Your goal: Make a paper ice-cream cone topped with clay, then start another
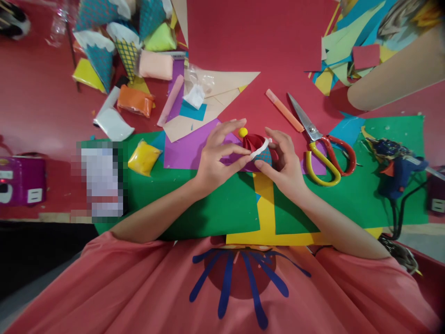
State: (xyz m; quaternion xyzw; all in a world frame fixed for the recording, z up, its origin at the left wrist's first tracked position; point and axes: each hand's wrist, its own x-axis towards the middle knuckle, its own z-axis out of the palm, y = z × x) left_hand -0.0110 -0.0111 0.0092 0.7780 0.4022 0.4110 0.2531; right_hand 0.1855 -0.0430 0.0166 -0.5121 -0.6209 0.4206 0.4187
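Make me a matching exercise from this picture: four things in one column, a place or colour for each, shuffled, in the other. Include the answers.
1. Glue gun
2. Scissors
3. Yellow packet
4. Small craft piece

A. Held between left hand and right hand
B. Mostly blue, near the picture's right edge
C. On green sheet, left of the hands
D. One red handle loop, one yellow

Pairs: 1-B, 2-D, 3-C, 4-A

Open red surface (253,37) is running forward between cream paper (225,83) and cardboard tube (392,69); scissors (313,132) are blocking right hand's (291,170) outer side; yellow packet (143,158) is obstructing left hand's (211,162) sideways path.
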